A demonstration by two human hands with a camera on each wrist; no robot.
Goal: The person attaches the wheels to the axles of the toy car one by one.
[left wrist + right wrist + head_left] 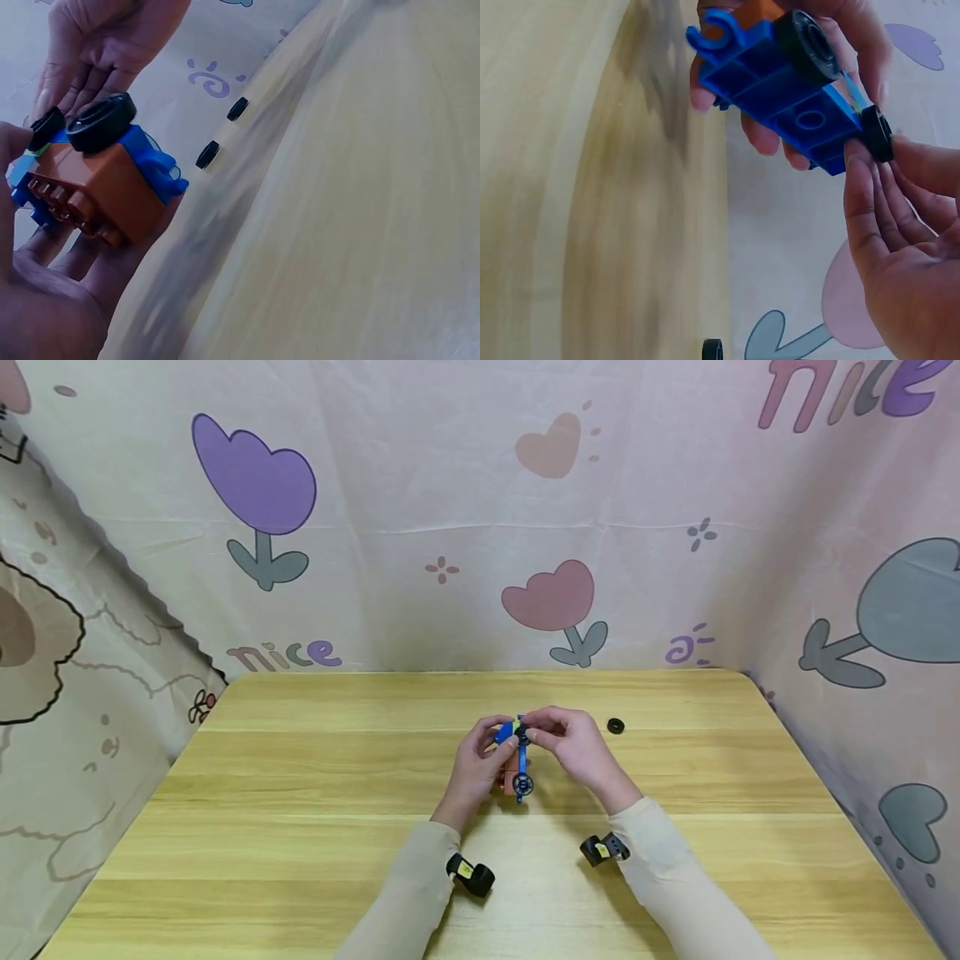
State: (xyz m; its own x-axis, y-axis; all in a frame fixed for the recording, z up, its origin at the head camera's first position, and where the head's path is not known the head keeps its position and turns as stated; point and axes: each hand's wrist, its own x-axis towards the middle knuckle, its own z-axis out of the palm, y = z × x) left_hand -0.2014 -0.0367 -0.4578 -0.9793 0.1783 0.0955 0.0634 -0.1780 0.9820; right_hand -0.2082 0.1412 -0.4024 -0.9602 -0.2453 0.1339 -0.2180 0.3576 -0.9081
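My left hand [471, 767] grips a toy vehicle [772, 105] with a blue base, held on its side. Orange building blocks [124, 184] with studs are joined to the base. A blue hook [714, 34] sticks out at one end, near a black wheel [806, 49]. At the other end, my right hand [577, 745] pinches a second black wheel [877, 133] between thumb and fingers. In the left wrist view, the left palm lies under the orange side. Part of the vehicle is hidden by the fingers.
Beyond the right hand, a black tyre [616, 726] lies on the wooden table [337, 777]. Two black tyres [208, 154] show in the left wrist view. A patterned cloth [420, 460] hangs behind the table, and each sleeve carries a small black camera [474, 877].
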